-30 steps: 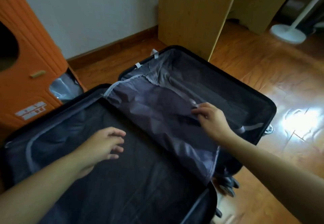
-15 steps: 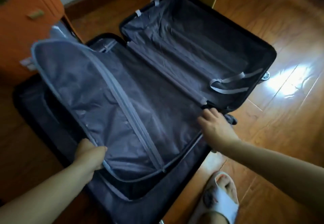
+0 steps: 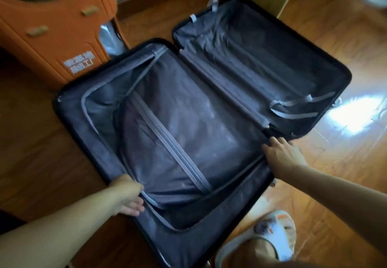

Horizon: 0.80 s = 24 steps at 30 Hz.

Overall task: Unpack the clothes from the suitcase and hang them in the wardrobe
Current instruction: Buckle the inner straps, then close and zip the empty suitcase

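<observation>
Two halves of a dark suitcase (image 3: 209, 215) lie opened flat on the wooden floor (image 3: 335, 173), joined along a grey fabric hinge strip that runs between them. Its nearer half is covered by a dark grey divider flap (image 3: 184, 142) with a pale zip down its middle; the flap's left edge is loose and bunched, showing shadowed lining beneath. Its farther half is lined in crinkled grey cloth, with pale grey straps (image 3: 297, 108) lying slack near its right end, and no clothes can be made out in it. An orange cabinet (image 3: 52, 37) stands just beyond the case's left corner, bearing a sticker (image 3: 78, 63) whose writing is too blurred to read. The left hand (image 3: 127, 195) reaches in at the near left edge of the flap, fingers curled under its zip border and gripping it. The right hand (image 3: 281, 154) rests at the near end of the hinge strip, fingers straight and lightly spread, tips touching the rim and flap corner. A foot in a pale slipper (image 3: 272, 236) stands on the floor just beside the case's near corner
</observation>
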Each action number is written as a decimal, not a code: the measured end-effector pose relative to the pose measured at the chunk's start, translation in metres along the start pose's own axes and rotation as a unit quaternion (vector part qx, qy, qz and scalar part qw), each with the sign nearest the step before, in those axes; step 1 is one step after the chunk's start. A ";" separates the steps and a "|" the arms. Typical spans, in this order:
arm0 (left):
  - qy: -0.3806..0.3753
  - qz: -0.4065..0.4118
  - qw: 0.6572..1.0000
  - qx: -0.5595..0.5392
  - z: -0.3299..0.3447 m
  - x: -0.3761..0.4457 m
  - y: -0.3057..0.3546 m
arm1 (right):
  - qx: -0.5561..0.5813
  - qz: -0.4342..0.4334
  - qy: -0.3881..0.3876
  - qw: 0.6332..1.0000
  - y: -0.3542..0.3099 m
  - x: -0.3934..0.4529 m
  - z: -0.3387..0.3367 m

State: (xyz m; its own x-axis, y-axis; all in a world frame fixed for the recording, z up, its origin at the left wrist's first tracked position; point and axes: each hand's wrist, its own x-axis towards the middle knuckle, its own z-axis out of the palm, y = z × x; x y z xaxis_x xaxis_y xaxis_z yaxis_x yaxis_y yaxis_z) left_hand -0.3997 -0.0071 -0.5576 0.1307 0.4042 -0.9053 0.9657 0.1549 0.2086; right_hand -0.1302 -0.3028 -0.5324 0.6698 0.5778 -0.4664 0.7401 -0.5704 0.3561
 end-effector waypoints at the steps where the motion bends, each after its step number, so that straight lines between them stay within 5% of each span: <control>1: -0.015 0.011 0.999 0.041 -0.009 -0.005 0.006 | 0.004 -0.011 -0.013 1.000 -0.003 0.006 -0.011; 3: 0.016 0.072 0.984 0.164 -0.040 -0.005 0.025 | 0.036 -0.051 -0.030 0.998 -0.014 0.022 -0.037; 6: 0.169 0.171 0.909 0.341 -0.106 0.007 0.054 | 0.083 -0.114 -0.022 0.990 -0.042 0.059 -0.083; 9: 0.240 0.171 0.865 0.406 -0.164 0.023 0.065 | 0.075 -0.151 0.001 0.986 -0.073 0.097 -0.135; 12: 0.281 0.118 0.877 0.371 -0.193 0.048 0.065 | 0.083 -0.150 0.049 0.984 -0.102 0.144 -0.174; 17: 0.247 0.097 0.951 0.159 -0.183 0.101 0.052 | 0.162 -0.125 0.071 0.976 -0.149 0.228 -0.211; 24: 0.364 0.156 0.900 0.184 -0.153 0.132 0.018 | 0.207 -0.103 0.165 0.959 -0.190 0.347 -0.230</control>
State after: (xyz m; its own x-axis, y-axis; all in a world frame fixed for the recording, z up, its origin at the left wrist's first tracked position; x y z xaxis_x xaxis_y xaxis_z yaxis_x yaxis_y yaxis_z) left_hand -0.3995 0.1872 -0.6172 0.3556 0.8806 -0.3133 0.9341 -0.3230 0.1523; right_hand -0.0246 0.1404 -0.5761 0.5449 0.8174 -0.1869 0.8174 -0.5675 -0.0991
